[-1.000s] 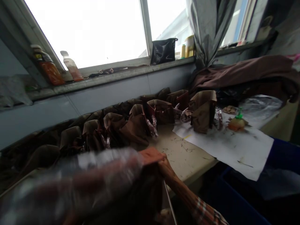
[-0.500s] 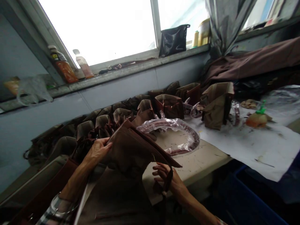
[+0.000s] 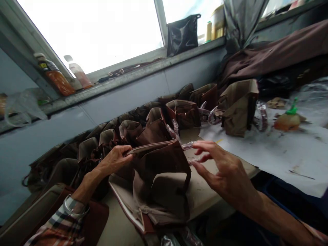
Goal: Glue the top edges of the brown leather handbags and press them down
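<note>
My left hand [image 3: 116, 160] is closed on the upper edge of a brown handbag [image 3: 159, 153], its thumb and fingers pinching the rim. The bag is tipped so that its beige-lined inside faces me. To the right of it, my right hand [image 3: 225, 171] has thumb and fingers apart. Its fingertips are close to the clear plastic wrap on the bag's handle [image 3: 188, 146]; whether they touch it I cannot tell. More plastic-wrapped handle shows under the bag at the bottom of the view.
Several similar brown bags [image 3: 130, 131] stand in rows along the wall. On white paper [image 3: 279, 160] are an upright bag [image 3: 239, 107] and a squat container with a green nozzle [image 3: 288, 119]. Bottles [image 3: 56, 77] line the windowsill. A blue bin [image 3: 289, 205] sits below the table's right edge.
The bag has turned from its outer side to its open, lined inside. My right hand has moved up and right from below the bag to its handle side. The left still grips the edge.
</note>
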`<state>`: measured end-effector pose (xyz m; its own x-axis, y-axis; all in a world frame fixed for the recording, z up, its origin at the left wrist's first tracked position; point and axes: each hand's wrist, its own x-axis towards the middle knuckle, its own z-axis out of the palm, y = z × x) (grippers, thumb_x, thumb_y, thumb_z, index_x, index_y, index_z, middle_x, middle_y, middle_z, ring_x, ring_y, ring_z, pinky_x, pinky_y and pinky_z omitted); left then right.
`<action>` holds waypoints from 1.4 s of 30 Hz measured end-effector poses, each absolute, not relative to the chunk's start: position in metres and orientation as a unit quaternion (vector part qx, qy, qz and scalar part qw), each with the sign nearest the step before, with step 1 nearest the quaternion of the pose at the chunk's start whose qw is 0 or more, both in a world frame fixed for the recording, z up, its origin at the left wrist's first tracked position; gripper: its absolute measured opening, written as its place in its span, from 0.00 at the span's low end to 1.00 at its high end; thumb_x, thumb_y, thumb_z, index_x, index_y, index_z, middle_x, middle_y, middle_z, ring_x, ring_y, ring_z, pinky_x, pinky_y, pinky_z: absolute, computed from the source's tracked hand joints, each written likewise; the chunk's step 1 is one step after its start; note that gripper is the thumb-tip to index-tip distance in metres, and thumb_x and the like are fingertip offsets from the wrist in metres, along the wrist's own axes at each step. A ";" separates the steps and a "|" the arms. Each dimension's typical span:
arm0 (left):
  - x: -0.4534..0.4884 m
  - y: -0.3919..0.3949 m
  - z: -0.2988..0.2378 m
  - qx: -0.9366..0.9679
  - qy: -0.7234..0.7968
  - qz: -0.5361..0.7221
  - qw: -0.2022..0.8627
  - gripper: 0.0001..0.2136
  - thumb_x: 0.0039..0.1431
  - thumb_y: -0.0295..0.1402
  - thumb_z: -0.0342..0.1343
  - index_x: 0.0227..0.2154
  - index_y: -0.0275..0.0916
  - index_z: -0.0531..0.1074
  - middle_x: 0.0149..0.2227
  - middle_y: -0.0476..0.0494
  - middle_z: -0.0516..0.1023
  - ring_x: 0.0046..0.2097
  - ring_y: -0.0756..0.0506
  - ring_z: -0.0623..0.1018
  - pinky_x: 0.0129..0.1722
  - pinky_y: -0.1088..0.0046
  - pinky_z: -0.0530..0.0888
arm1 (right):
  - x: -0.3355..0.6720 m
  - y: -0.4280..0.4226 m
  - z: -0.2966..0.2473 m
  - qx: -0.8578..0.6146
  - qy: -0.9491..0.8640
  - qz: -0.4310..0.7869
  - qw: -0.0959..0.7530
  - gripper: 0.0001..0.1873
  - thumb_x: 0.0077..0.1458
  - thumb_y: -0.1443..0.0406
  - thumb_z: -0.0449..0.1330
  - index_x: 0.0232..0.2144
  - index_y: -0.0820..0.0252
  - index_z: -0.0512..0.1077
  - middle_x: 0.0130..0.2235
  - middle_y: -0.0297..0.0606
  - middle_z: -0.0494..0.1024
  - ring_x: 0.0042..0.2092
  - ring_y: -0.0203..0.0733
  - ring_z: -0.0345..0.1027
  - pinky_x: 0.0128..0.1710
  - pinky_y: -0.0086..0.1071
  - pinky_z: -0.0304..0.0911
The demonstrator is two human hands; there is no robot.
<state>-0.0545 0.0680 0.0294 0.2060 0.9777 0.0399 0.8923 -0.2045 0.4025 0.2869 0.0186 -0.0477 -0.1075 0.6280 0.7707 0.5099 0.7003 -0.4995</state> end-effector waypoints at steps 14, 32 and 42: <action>0.005 0.073 0.059 0.801 0.577 0.162 -0.002 0.15 0.66 0.48 0.55 0.34 0.40 0.70 0.34 0.47 0.77 0.37 0.43 0.76 0.40 0.66 0.68 | 0.262 0.089 -0.050 -0.444 -0.767 0.258 0.384 0.21 0.49 0.73 0.66 0.47 0.58 0.77 0.33 0.34 0.85 0.33 0.42 0.79 0.31 0.28 0.66; 0.037 0.011 0.038 0.754 0.655 -0.037 -0.035 0.13 0.73 0.26 0.48 0.39 0.37 0.78 0.47 0.40 0.81 0.49 0.40 0.81 0.49 0.64 0.76 | 0.248 0.059 -0.038 -0.399 -0.759 0.300 0.418 0.10 0.55 0.64 0.64 0.36 0.59 0.85 0.34 0.39 0.87 0.37 0.46 0.80 0.36 0.33 0.67; 0.014 0.026 0.027 0.791 0.586 0.169 -0.057 0.10 0.64 0.21 0.57 0.27 0.36 0.73 0.47 0.38 0.74 0.51 0.38 0.72 0.51 0.59 0.75 | 0.251 0.066 -0.032 -0.389 -0.775 0.268 0.420 0.11 0.57 0.63 0.61 0.34 0.57 0.85 0.33 0.40 0.87 0.35 0.47 0.80 0.37 0.35 0.67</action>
